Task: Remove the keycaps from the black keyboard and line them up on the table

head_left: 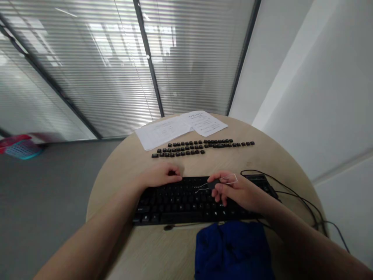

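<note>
Right hand (230, 189): wire tool (213, 184) gripped over keyboard (182, 217) | left hand (159, 175): curled (grip unclear) | risk: keys (180, 207) could be scratched if tool is tilted

Room betw. kbd (181, 200) & keycaps (188, 153), cables (305, 201) blocking R

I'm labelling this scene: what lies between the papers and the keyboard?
Rows of loose keycaps lie between the papers and keyboard, in the head view.

No text readable: print on paper sheets (166, 132) too blurred; legends on keyboard (180, 207) and loose keycaps (220, 146) too small.
</note>
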`<state>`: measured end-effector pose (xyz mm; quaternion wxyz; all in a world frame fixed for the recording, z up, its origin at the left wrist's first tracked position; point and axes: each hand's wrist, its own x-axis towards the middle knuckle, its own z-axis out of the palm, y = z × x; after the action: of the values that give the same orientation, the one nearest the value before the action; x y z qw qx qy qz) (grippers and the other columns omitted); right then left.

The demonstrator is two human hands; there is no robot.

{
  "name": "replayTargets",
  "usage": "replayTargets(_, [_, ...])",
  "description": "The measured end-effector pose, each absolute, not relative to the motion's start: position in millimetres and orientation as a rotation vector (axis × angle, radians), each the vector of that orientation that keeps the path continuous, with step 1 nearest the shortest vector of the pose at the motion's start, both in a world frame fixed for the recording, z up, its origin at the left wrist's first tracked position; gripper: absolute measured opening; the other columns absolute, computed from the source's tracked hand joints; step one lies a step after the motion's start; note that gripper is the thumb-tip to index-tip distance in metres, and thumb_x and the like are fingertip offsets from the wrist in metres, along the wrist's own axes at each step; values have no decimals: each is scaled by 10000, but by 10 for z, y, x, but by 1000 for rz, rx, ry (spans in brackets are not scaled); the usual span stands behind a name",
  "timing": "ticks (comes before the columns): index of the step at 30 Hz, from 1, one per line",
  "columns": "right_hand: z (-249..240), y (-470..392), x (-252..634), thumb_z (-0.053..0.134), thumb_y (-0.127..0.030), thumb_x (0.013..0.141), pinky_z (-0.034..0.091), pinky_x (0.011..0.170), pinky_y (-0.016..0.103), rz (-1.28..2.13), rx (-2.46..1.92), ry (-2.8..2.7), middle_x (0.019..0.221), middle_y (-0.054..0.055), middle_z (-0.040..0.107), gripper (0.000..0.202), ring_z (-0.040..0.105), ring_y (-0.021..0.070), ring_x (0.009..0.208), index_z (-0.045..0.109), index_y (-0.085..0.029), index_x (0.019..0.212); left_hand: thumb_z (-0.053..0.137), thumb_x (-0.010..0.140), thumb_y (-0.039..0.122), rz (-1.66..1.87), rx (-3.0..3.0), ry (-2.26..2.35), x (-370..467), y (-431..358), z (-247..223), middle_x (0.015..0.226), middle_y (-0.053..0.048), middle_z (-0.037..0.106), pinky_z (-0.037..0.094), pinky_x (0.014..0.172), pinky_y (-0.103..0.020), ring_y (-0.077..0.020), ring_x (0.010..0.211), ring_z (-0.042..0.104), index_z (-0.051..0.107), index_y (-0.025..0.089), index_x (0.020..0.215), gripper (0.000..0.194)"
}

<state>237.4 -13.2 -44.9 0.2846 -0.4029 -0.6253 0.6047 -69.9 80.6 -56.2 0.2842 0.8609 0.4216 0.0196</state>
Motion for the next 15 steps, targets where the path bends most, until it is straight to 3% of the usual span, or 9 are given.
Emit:
replayTargets(5, [-461, -99, 2436, 594, -673, 942, 481, 516, 256, 1481, -1108, -1602, 714, 27, 680, 487, 599, 133, 561, 633, -194, 1026, 629, 909, 508, -18, 2231, 1102, -671, 899, -564, 860, -33, 727, 436, 738, -331, -194, 792, 614, 746, 204, 924, 325])
replayTargets(7, [-486, -98, 2436, 567, -668, 955, 469, 509, 262, 1379, -1136, -1599, 715, 21, 665, 470, 591, 134, 552, 632, -203, 984, 655, 884, 462, -57, 2210, 1061, -644, 954, -548, 870, -25, 731, 446, 766, -327, -189, 812, 625, 746, 207, 932, 275])
replayTargets(15, [-484, -133, 2423, 517, -328, 991, 447, 600, 283, 806, -1162, -2014, 662, -13, 606, 198, 594, 156, 607, 665, -219, 916, 685, 833, 446, -106, 2229, 1071, -570, 991, -505, 808, -43, 728, 412, 695, -340, -196, 743, 611, 754, 198, 867, 259])
